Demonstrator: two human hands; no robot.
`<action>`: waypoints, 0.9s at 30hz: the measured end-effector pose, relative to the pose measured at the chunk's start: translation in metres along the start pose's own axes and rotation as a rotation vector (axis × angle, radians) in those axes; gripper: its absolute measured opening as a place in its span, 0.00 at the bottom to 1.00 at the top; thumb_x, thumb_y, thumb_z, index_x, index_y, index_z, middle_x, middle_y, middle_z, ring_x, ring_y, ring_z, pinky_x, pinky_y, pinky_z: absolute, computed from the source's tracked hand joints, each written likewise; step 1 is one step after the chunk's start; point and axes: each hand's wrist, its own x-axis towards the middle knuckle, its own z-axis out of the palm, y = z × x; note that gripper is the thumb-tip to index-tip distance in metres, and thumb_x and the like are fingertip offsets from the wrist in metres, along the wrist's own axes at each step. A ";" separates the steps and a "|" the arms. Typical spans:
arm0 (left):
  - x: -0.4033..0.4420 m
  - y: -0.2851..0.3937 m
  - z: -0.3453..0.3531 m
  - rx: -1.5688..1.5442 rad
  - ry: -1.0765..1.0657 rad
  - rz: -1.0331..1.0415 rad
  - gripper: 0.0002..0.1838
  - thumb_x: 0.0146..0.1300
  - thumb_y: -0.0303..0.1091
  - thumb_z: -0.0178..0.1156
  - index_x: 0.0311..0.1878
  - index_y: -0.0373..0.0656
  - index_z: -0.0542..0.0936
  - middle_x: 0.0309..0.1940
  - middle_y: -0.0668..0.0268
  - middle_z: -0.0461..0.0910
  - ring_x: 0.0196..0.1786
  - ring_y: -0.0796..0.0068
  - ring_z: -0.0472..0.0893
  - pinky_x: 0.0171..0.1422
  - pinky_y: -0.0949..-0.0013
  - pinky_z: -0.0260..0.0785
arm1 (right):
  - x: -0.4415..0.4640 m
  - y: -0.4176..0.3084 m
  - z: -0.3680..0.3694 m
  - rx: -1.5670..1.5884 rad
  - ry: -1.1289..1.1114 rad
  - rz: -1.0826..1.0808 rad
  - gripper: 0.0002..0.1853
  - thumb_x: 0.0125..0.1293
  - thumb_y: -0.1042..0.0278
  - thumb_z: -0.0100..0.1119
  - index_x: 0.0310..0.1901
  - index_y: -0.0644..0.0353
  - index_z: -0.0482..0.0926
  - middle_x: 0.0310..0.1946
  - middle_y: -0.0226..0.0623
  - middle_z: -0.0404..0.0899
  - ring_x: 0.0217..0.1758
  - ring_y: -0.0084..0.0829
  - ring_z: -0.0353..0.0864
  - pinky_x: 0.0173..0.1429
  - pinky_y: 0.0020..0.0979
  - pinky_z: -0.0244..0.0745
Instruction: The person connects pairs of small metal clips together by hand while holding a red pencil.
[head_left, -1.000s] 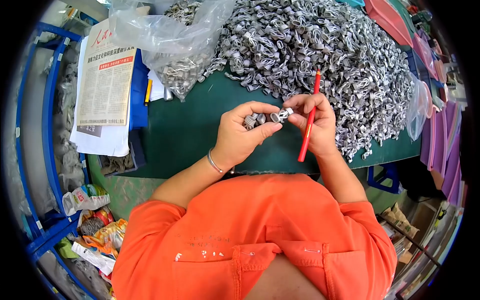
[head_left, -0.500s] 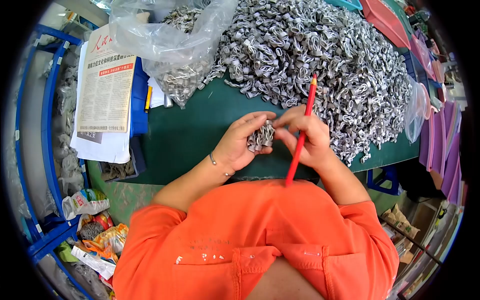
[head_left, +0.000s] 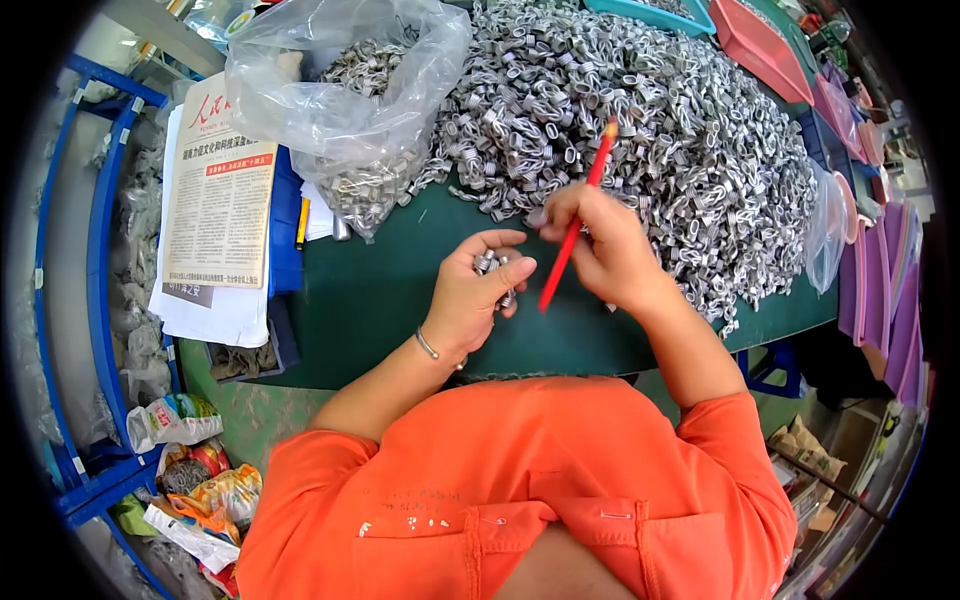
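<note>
My left hand is curled around several small grey metal looped pieces, partly hidden behind its fingers and thumb. In my right hand a red pencil is held slantwise, its tip pointing up and away from me. The fingertips of that hand are at the near edge of a large pile of the same metal pieces. Motion blurs them, so I cannot tell whether they also pinch a piece. Both hands are above the dark green tabletop, apart from each other.
A clear plastic bag of metal pieces stands left of the pile. Farther left, a newspaper lies on papers beside a blue bin. A pink tray and a turquoise tray sit at the back. Blue shelving borders the left.
My right hand has moved away from the left, up to the pile's edge, carrying the pencil. My left hand has shifted slightly left and its fingers have closed further over the metal pieces.
</note>
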 end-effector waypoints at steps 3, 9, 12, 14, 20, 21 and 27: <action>0.002 0.000 0.002 0.027 -0.041 0.039 0.12 0.55 0.29 0.61 0.42 0.36 0.73 0.24 0.68 0.74 0.23 0.83 0.72 0.18 0.81 0.62 | -0.011 -0.017 0.000 0.224 -0.131 0.174 0.11 0.48 0.91 0.43 0.32 0.64 0.67 0.27 0.39 0.73 0.32 0.32 0.78 0.36 0.29 0.72; 0.000 0.005 0.002 -0.141 -0.060 -0.094 0.08 0.58 0.31 0.58 0.38 0.39 0.71 0.26 0.66 0.74 0.26 0.82 0.73 0.19 0.80 0.62 | -0.032 -0.021 0.002 0.568 0.148 0.504 0.04 0.61 0.81 0.46 0.33 0.63 0.63 0.32 0.39 0.73 0.33 0.24 0.76 0.37 0.24 0.74; -0.001 0.008 0.004 -0.241 -0.075 -0.146 0.07 0.59 0.31 0.57 0.37 0.39 0.71 0.27 0.65 0.75 0.25 0.82 0.73 0.19 0.80 0.62 | -0.039 -0.026 0.007 0.637 0.173 0.534 0.05 0.62 0.81 0.47 0.33 0.62 0.62 0.33 0.39 0.74 0.34 0.24 0.77 0.36 0.24 0.75; -0.003 0.007 0.004 -0.261 -0.080 -0.159 0.07 0.58 0.30 0.57 0.37 0.39 0.71 0.26 0.65 0.75 0.25 0.82 0.73 0.20 0.80 0.62 | -0.044 -0.026 0.009 0.708 0.178 0.552 0.06 0.62 0.81 0.47 0.33 0.62 0.61 0.34 0.40 0.74 0.34 0.25 0.77 0.36 0.24 0.75; -0.015 0.009 0.011 0.421 -0.195 0.324 0.09 0.56 0.27 0.60 0.40 0.38 0.76 0.26 0.68 0.75 0.23 0.85 0.72 0.22 0.81 0.64 | -0.057 -0.010 0.024 0.796 0.316 0.258 0.11 0.57 0.85 0.52 0.33 0.60 0.61 0.36 0.43 0.74 0.33 0.26 0.76 0.38 0.23 0.73; -0.015 0.009 0.012 0.439 -0.204 0.368 0.09 0.55 0.27 0.60 0.40 0.38 0.76 0.26 0.68 0.76 0.23 0.85 0.72 0.22 0.82 0.64 | -0.058 -0.009 0.024 0.699 0.346 0.186 0.14 0.53 0.86 0.56 0.33 0.60 0.61 0.37 0.44 0.74 0.33 0.26 0.76 0.36 0.23 0.73; -0.011 0.004 0.007 -0.002 -0.171 0.022 0.11 0.56 0.27 0.59 0.42 0.36 0.75 0.27 0.66 0.76 0.26 0.82 0.74 0.22 0.80 0.65 | -0.055 -0.021 0.018 0.196 0.431 -0.108 0.21 0.46 0.82 0.66 0.33 0.59 0.61 0.36 0.47 0.74 0.32 0.28 0.76 0.33 0.24 0.73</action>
